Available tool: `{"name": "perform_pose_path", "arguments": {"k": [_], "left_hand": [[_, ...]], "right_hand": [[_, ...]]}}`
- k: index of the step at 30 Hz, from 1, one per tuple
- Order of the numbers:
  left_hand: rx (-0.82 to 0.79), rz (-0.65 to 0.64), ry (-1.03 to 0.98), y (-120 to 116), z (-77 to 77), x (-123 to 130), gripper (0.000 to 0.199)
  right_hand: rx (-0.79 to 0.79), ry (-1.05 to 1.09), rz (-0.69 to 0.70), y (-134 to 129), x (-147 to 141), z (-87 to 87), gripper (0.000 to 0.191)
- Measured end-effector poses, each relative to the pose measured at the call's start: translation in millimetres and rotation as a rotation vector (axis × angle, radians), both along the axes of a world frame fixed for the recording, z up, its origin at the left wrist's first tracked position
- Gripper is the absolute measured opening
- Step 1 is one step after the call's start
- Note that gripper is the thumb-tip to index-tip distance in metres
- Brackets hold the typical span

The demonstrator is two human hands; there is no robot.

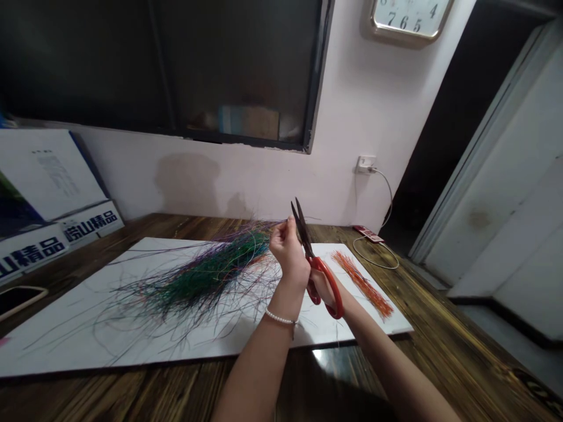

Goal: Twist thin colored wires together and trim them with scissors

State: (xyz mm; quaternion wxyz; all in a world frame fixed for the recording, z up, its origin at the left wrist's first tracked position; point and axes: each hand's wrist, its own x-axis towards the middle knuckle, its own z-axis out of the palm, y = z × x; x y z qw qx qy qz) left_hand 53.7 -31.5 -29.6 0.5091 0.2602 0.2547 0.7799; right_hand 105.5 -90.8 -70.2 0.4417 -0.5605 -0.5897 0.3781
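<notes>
My left hand [288,249], with a white beaded bracelet [280,318] on its wrist, is raised over the white board with thumb and fingers pinched together. A thin dark wire [313,218] shows at its fingertips, too fine to follow clearly. My right hand [320,282] is partly hidden behind the left wrist and holds red-handled scissors [333,287]. Their dark blades point up beside my left fingers, tips slightly apart. Left of my hands lies a large loose bundle of thin green, blue and purple wires [206,272]. A smaller sheaf of orange wires [363,284] lies to the right.
The white board [145,349] rests on a dark wooden table [444,351]. White boxes [57,176] stand at the left, near a phone [21,300]. A red device [368,234] with a white cable [378,266] lies near the wall socket [365,164].
</notes>
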Motion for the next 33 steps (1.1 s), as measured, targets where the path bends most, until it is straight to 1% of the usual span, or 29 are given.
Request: {"name": "perform_pose_path", "arguments": {"k": [5, 8, 10, 13, 17, 23, 26, 30, 33], "left_hand": [[-0.053, 0.012, 0.008, 21.4, -19.9, 4.6, 0.036], [-0.081, 0.016, 0.011, 29.0, -29.6, 6.4, 0.036], [-0.099, 0.018, 0.014, 32.8, -35.2, 7.8, 0.036], [-0.124, 0.022, 0.017, 37.4, -41.9, 9.6, 0.035], [-0.147, 0.026, 0.020, 41.0, -46.5, 10.2, 0.035], [-0.152, 0.014, 0.005, 40.3, -45.2, 9.9, 0.037], [-0.140, -0.002, -0.013, 38.3, -42.4, 9.9, 0.038], [-0.110, -0.022, -0.049, 35.3, -32.4, 1.4, 0.035], [-0.062, -0.022, -0.069, 31.0, -18.0, -18.6, 0.034]], "right_hand": [[-0.074, 0.054, 0.021, 17.2, 3.7, -22.8, 0.021], [-0.110, 0.094, 0.010, 24.0, 4.9, -31.5, 0.022], [-0.125, 0.124, -0.013, 26.1, 4.5, -33.7, 0.022], [-0.144, 0.162, -0.033, 25.8, 2.6, -32.4, 0.020], [-0.173, 0.193, -0.039, 25.0, 1.0, -30.3, 0.019], [-0.197, 0.188, -0.051, 28.2, 2.1, -35.9, 0.021], [-0.198, 0.173, -0.061, 28.3, 0.7, -35.1, 0.023], [-0.209, 0.121, -0.072, 24.1, 3.4, -23.1, 0.028], [-0.173, 0.083, -0.100, 15.4, 16.2, -7.4, 0.030]]}}
